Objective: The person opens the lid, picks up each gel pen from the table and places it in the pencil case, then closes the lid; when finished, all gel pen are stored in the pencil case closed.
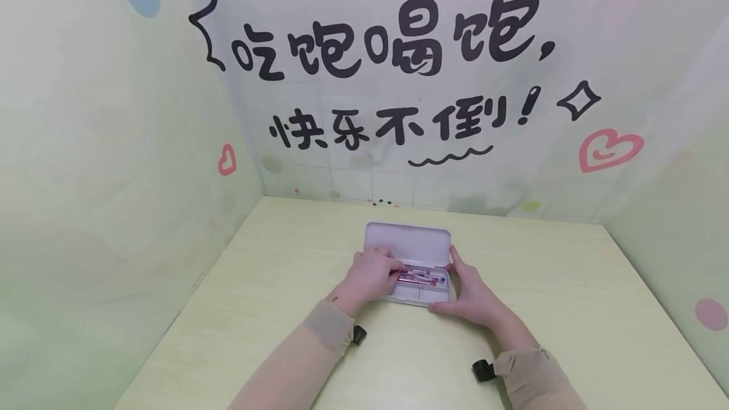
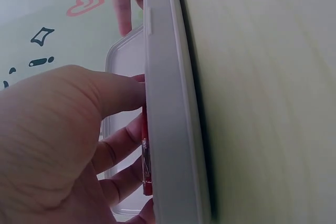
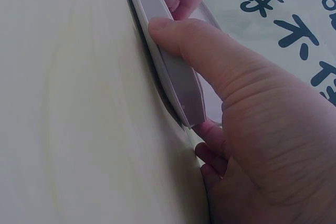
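Note:
A pale lilac pencil case lies on the table with its lid raised at the back. Several pens with red and dark parts lie in its rear compartment. My left hand reaches into the left part of the case and pinches a red pen between thumb and fingers; the case's front wall hides part of it. On the right, my right hand grips the end of the case, thumb on the front wall and fingers behind.
The pale wooden tabletop is enclosed by a printed back wall and side walls. Black wrist straps or mounts sit at both cuffs. Dividers split the front of the case into small compartments.

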The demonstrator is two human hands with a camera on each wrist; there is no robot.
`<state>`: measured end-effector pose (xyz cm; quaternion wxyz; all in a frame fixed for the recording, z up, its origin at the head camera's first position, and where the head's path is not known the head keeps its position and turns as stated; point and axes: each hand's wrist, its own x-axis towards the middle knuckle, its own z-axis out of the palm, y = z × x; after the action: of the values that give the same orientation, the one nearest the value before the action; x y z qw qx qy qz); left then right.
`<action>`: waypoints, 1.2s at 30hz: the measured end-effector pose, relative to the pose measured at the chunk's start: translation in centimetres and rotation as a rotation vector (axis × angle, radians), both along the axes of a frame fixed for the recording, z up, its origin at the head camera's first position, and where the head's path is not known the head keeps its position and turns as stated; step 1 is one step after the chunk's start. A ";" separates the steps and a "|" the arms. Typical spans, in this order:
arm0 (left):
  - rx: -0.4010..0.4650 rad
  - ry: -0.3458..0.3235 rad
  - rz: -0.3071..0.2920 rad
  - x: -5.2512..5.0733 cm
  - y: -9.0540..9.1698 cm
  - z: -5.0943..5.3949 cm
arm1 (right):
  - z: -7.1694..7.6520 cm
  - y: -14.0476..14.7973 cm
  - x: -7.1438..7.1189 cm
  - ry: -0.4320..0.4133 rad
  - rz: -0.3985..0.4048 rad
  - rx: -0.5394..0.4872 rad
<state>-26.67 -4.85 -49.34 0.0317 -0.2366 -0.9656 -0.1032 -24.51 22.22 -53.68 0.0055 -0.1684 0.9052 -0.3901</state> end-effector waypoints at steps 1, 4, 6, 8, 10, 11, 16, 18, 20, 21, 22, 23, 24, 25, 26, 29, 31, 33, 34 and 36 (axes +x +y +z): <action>-0.001 -0.003 0.000 0.0 0.0 0.0 | 0.0 0.0 0.0 0.000 0.000 0.000; 0.009 -0.010 -0.003 0.0 0.0 0.0 | 0.0 0.1 0.0 0.006 -0.001 -0.001; 0.027 -0.019 -0.007 -0.1 0.0 0.1 | 0.0 0.1 0.0 0.009 -0.001 -0.001; 0.056 -0.021 -0.011 -0.3 -0.1 0.1 | 0.0 0.1 0.0 0.010 -0.003 0.000; 0.105 -0.017 -0.008 -0.6 -0.2 0.2 | 0.0 0.2 0.0 0.010 -0.004 0.000; 0.135 -0.008 -0.001 -0.8 -0.3 0.3 | 0.0 0.2 0.1 0.009 -0.006 0.002; 0.331 0.058 0.094 -1.9 -0.8 1.1 | 0.0 0.4 0.2 0.003 -0.015 0.005; 0.413 0.078 0.167 -2.5 -1.0 1.4 | -0.1 0.4 0.2 -0.004 -0.015 0.004; 0.489 0.080 0.248 -3.2 -1.2 1.7 | -0.1 0.4 0.2 -0.010 -0.015 0.004; 0.519 0.069 0.290 -3.5 -1.3 1.8 | -0.1 0.3 0.2 -0.013 -0.016 0.004; 0.546 0.052 0.327 -3.9 -1.4 1.9 | -0.2 0.3 0.2 -0.020 -0.020 0.003; 0.564 0.030 0.361 -4.2 -1.4 1.9 | -0.2 0.3 0.2 -0.022 -0.023 0.004; 0.582 -0.002 0.389 -4.6 -1.5 2.0 | -0.2 0.2 0.2 -0.024 -0.025 0.004; 0.607 -0.042 0.410 -4.9 -1.6 2.1 | -0.1 0.2 0.3 -0.027 -0.026 0.005; 0.632 -0.085 0.425 -5.1 -1.6 2.1 | -0.1 0.1 0.3 -0.030 -0.027 0.006; 0.717 -0.205 0.439 -5.7 -1.9 2.2 | -0.2 0.0 0.3 -0.036 -0.033 0.008; 0.768 -0.250 0.429 -5.9 -2.1 2.3 | -0.2 0.0 0.3 -0.039 -0.040 0.007; 0.788 -0.255 0.418 -5.9 -2.3 2.4 | -0.2 0.0 0.2 -0.041 -0.046 0.003; 0.795 -0.250 0.413 -5.9 -2.4 2.4 | -0.1 -0.1 0.2 -0.040 -0.048 0.002; 0.798 -0.232 0.408 -5.8 -2.5 2.4 | -0.1 -0.1 0.2 -0.037 -0.050 0.001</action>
<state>-32.43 -7.36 -46.91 0.0319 0.0023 -0.8745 -0.4840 -24.32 22.13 -53.73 0.0128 -0.1385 0.9091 -0.3926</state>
